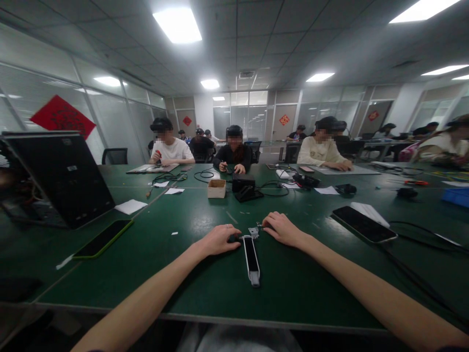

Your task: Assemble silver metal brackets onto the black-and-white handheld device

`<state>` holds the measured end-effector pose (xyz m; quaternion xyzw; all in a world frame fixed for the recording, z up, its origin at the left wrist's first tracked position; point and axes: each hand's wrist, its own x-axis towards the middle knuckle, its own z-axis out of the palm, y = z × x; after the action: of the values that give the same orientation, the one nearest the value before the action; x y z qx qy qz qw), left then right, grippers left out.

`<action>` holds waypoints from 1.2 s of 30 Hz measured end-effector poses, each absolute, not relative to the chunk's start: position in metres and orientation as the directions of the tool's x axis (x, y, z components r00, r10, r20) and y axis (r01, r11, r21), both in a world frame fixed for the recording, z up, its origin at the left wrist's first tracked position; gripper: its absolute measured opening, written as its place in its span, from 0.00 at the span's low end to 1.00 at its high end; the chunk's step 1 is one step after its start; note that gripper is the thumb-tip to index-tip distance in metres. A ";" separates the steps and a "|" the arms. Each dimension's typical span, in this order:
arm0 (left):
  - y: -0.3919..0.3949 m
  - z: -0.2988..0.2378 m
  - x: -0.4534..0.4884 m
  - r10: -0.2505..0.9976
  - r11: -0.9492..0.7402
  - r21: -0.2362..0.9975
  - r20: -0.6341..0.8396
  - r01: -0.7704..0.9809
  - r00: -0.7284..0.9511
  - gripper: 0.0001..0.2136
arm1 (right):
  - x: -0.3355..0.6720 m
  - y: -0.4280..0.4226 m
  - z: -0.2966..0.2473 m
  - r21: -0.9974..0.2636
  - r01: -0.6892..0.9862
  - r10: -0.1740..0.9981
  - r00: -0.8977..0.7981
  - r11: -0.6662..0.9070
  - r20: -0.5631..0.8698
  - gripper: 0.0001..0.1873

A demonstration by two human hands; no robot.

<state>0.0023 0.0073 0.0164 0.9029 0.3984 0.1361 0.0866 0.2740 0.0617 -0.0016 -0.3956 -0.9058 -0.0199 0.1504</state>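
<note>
On the green table in front of me lies a long, slim grey-and-white device (251, 259) with a black inset, its narrow end pointing toward me. My left hand (220, 239) rests at its far left end, thumb and forefinger apart with a dark gap between them. Just beyond the device is a small silver metal bracket (253, 232). To the right of it, my right hand (281, 229) has its fingertips closed at a tiny metal piece (260, 226). The exact contact of those fingertips is too small to make out clearly.
A green-edged phone (104, 239) lies left, near a black HP computer case (62, 176). Another phone (363, 224) and cables are at right. A small cardboard box (216, 188) and a black box (243, 182) stand ahead. Several people sit across the table.
</note>
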 end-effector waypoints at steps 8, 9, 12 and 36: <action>0.005 0.021 0.004 0.751 -0.656 0.273 0.149 0.703 0.643 0.16 | 0.276 0.066 0.006 -0.045 0.763 0.756 -0.628 0.645 0.184 0.09; 0.005 0.020 0.004 0.750 -0.657 0.270 0.150 0.703 0.644 0.16 | 0.275 0.064 0.009 -0.051 0.776 0.772 -0.616 0.629 0.157 0.08; 0.006 0.019 0.003 0.748 -0.661 0.255 0.157 0.706 0.644 0.16 | 0.275 0.058 0.017 -0.097 0.804 0.810 -0.582 0.587 0.073 0.06; 0.008 0.017 0.000 0.743 -0.669 0.188 0.168 0.719 0.648 0.08 | 0.259 0.025 0.012 -0.408 0.564 0.689 -0.660 0.718 0.299 0.10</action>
<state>-0.0004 0.0075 0.0165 0.9062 0.4033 0.1160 0.0520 0.2585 0.0253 0.0116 -0.3480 -0.9001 0.1410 0.2207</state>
